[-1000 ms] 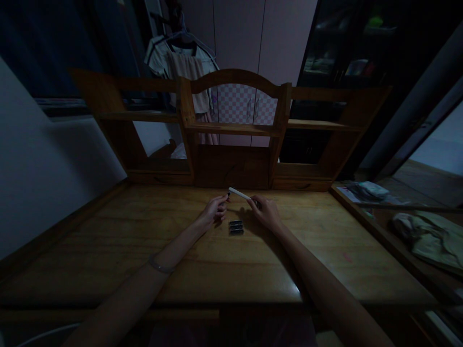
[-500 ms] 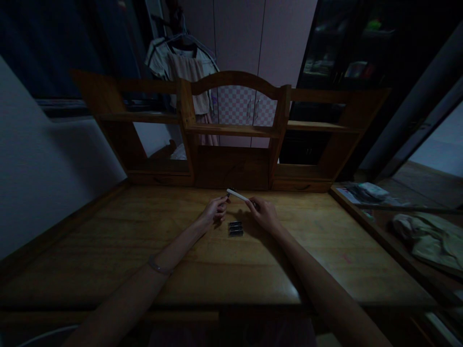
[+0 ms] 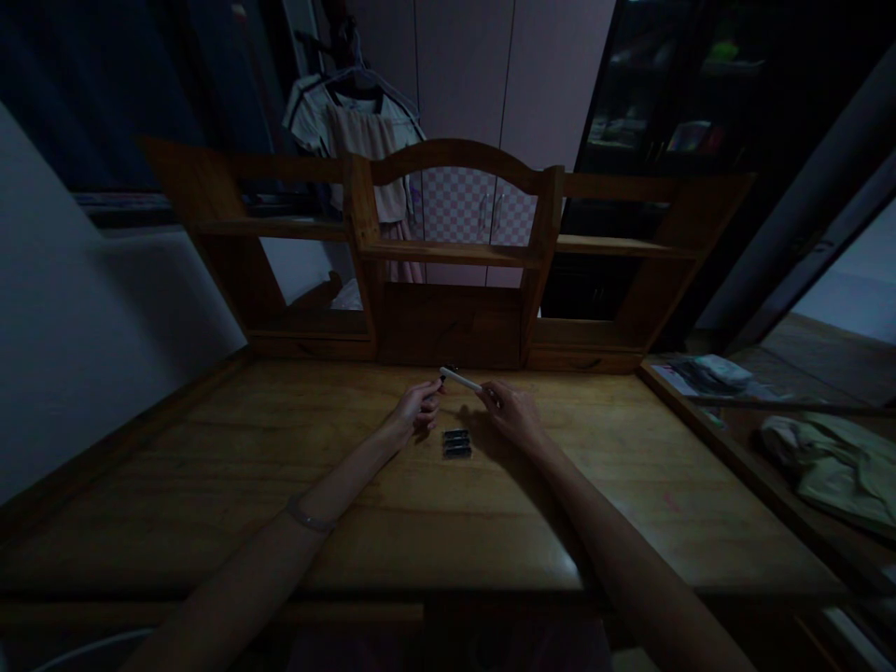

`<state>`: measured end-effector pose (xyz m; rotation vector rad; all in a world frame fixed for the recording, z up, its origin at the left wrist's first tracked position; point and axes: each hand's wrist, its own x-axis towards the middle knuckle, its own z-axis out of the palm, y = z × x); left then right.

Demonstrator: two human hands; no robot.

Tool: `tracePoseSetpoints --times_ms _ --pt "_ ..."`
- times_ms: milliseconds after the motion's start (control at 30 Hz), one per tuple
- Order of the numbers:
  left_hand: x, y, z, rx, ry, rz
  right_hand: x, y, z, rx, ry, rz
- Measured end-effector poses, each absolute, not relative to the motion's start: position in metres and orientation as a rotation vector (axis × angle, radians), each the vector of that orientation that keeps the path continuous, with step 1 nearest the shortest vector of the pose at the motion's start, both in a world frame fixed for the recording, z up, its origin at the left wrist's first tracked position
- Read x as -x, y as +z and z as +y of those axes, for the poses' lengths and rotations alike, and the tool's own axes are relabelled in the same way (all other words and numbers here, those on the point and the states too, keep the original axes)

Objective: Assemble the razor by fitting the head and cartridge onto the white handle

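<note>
My right hand (image 3: 512, 412) is closed around the near end of a slim white bar-shaped object (image 3: 459, 378), held tilted above the desk. Its far end points up and left, to the fingertips of my left hand (image 3: 418, 411). A small dark piece (image 3: 442, 379) shows at those left fingertips, beside the white end; what it is I cannot make out. The left fingers are pinched together. Between and below both hands, a small pack of several dark cylinders (image 3: 457, 443), looking like batteries in clear wrap, lies flat on the wooden desk (image 3: 336, 551).
A wooden shelf unit (image 3: 448, 252) stands along the desk's back edge. White wall (image 3: 42, 336) bounds the left. To the right lie a plastic-wrapped bundle (image 3: 721, 371) and crumpled pale cloth (image 3: 840, 467). Clothes (image 3: 364, 131) hang behind the shelf.
Both hands stay almost in place, with the white object still between them. The whole view has shifted very slightly.
</note>
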<state>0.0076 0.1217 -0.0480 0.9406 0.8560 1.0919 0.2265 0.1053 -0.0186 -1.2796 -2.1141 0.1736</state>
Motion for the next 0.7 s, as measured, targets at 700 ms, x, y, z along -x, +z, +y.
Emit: tracePoseSetpoints --times_ms 700 --pt "-0.008 -0.045 0.119 -0.936 1.09 0.862 -0.232 -0.03 0.112 1.509 0.147 -2.117"
